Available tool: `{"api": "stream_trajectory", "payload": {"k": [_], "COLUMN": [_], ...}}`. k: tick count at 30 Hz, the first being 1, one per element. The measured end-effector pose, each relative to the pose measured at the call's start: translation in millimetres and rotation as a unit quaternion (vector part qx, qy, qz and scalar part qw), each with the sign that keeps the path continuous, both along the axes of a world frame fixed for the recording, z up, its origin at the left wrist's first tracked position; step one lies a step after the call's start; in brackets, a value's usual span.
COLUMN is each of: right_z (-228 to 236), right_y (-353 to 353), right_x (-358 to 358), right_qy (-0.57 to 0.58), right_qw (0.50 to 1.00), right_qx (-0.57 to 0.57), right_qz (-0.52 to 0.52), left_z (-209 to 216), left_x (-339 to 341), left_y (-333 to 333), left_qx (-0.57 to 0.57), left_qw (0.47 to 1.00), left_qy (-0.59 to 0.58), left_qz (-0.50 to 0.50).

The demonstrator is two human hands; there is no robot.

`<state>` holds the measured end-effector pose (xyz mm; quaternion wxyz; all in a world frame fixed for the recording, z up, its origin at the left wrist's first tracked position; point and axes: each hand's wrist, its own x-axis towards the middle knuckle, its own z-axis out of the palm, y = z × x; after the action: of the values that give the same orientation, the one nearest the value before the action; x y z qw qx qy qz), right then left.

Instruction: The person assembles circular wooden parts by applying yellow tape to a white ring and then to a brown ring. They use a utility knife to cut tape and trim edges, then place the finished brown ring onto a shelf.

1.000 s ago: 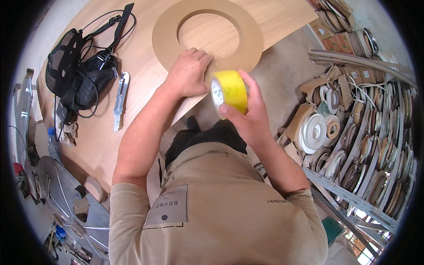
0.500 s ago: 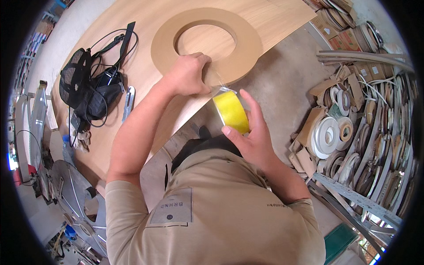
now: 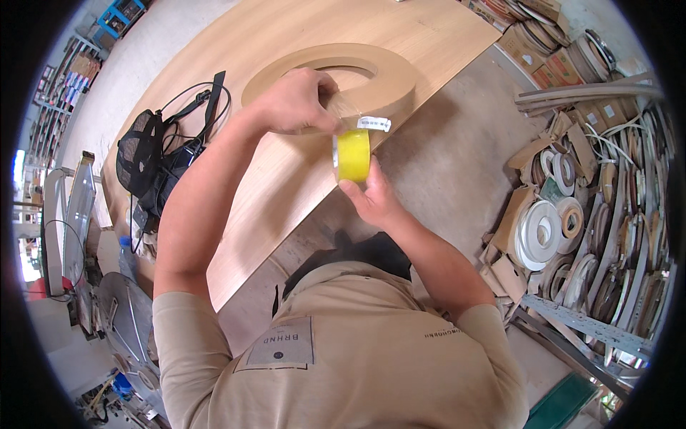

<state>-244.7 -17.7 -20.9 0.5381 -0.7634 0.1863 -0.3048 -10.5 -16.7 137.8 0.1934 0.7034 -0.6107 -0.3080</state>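
A large tan coil of edge banding (image 3: 394,80) lies near the table edge, its near side appearing raised a little. My left hand (image 3: 304,100) is closed round the near left part of the ring, fingers reaching into its hole. Clear tape stretches over the ring's near side, down toward a yellow roll of packing tape (image 3: 354,156). My right hand (image 3: 373,196) grips that roll from below and the right, just off the table's edge. A small white printed label (image 3: 374,124) sits between coil and roll.
The wooden table (image 3: 286,186) ends diagonally in front of me. A black mesh bag with straps and cables (image 3: 146,161) lies at its left. On the right, a rack (image 3: 586,329) holds many banding coils, with white rolls (image 3: 536,232) in torn cardboard boxes.
My right hand has brought the tape roll up and left, close against the coil, turning it more upright. The coil's near side has tilted up in my left hand. The view has shifted slightly.
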Motion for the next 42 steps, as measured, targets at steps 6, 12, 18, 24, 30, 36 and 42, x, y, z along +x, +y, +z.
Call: {"api": "stream_trajectory", "payload": {"k": [6, 12, 18, 24, 30, 36, 42], "right_z": [-3, 1, 15, 69, 122, 132, 158], "right_y": [-11, -44, -42, -1, 28, 38, 40], "right_x": [15, 39, 35, -17, -40, -32, -18], "right_qy": [-0.046, 0.020, 0.035, 0.040, 0.051, 0.023, 0.069], "right_qw": [0.996, 0.995, 0.995, 0.990, 0.976, 0.973, 0.984], "right_qx": [0.065, 0.040, 0.065, 0.126, 0.213, 0.228, 0.159], "right_qz": [0.041, 0.091, 0.072, 0.058, 0.009, -0.004, 0.035], "left_z": [6, 8, 13, 13, -8, -18, -23], "left_x": [10, 12, 13, 20, 13, 16, 18], "left_y": [3, 4, 3, 6, 0, 2, 5], "left_qx": [0.007, 0.008, 0.012, 0.004, -0.002, -0.055, -0.058], "left_qw": [0.998, 0.998, 0.998, 0.996, 1.000, 0.998, 0.998], "left_qy": [0.056, 0.062, 0.069, 0.085, 0.012, 0.040, -0.004], "left_qz": [0.016, 0.003, 0.005, 0.026, -0.008, 0.009, -0.003]}}
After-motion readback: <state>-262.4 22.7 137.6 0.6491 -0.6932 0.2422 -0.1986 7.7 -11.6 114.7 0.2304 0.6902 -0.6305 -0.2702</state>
